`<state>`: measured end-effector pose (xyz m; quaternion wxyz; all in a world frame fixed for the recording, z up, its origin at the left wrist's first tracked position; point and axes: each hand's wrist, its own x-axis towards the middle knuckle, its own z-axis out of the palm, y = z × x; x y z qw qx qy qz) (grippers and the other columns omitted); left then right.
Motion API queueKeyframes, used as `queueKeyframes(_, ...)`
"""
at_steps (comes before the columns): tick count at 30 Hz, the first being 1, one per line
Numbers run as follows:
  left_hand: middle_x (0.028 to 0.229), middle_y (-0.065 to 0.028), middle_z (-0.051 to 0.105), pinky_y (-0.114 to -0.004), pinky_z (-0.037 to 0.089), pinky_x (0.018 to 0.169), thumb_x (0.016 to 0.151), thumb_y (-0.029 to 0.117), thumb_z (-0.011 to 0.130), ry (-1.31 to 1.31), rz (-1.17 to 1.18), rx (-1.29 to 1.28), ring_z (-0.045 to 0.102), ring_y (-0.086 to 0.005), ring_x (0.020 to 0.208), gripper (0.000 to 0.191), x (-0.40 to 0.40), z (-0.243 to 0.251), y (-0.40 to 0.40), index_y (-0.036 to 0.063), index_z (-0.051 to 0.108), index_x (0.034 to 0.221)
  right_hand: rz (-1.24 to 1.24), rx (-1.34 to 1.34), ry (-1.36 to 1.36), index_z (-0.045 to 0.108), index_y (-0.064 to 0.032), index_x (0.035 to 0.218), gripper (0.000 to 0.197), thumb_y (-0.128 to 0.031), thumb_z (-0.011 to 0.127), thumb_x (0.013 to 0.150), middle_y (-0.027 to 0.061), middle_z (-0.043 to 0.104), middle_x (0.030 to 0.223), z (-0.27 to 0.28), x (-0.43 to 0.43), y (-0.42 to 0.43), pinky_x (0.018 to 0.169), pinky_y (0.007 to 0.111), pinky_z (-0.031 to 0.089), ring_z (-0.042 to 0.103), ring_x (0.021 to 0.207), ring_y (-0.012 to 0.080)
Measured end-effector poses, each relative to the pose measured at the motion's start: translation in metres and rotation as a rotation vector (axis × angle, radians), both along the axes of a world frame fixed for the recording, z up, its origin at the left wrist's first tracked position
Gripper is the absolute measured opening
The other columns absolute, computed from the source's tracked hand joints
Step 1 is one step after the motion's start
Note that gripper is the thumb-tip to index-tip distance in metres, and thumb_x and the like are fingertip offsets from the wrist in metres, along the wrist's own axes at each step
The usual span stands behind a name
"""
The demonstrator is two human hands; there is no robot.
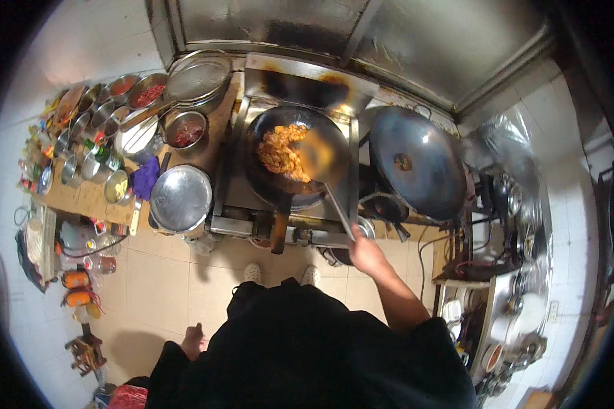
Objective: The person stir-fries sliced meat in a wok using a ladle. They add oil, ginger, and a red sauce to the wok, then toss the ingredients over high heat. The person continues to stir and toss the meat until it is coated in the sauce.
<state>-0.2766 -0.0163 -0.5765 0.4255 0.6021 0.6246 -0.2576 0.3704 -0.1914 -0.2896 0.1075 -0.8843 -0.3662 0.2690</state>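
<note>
A dark wok [257,176] with a wooden handle [280,230] sits on the stove [235,197], holding reddish-orange pieces of food [284,148]. My right hand [367,251] is closed around the metal handle of a cooking utensil [339,207], perhaps a ladle or spatula, whose head is blurred over the right part of the wok. Low at my left side, away from the counter, is my left hand [194,340]; it touches no visible object, and its fingers are partly hidden.
A large empty wok [424,163] leans right of the stove. On the left counter [220,120] are a round metal lid [180,198], a purple cloth [146,178], a knife [135,217], a green bottle [102,154], strainers [197,82] and several metal containers. A shelf [491,307] with dishes stands at right.
</note>
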Motion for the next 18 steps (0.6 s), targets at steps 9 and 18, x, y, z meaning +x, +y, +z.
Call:
queueKeyframes(9, 0.073, -0.0111, 0.065, -0.035, 0.047, 0.050, 0.102, 0.043, 0.053, -0.397, 0.506, -0.112, 0.057, -0.0207, 0.055, 0.048, 0.118, -0.015, 0.025, -0.0026, 0.063, 0.090, 0.039, 0.049, -0.130, 0.034, -0.0022, 0.152, 0.060, -0.021, 0.051, 0.098, 0.0340, 0.067, 0.105, -0.039, 0.042, 0.046, 0.088, 0.055, 0.052, 0.066, 0.097, 0.0497)
queueKeyframes(18, 0.099, -0.0110, 0.070, -0.033, 0.055, 0.073, 0.103, 0.029, 0.056, -1.008, 0.410, -0.252, 0.067, -0.0191, 0.083, 0.030, 0.284, 0.167, 0.078, 0.0011, 0.062, 0.110, 0.222, -0.244, -0.242, 0.029, -0.0069, 0.156, 0.058, -0.018, 0.040, 0.101, 0.0328, 0.069, 0.102, 0.055, -0.020, 0.055, 0.089, 0.054, 0.053, 0.070, 0.099, 0.0432)
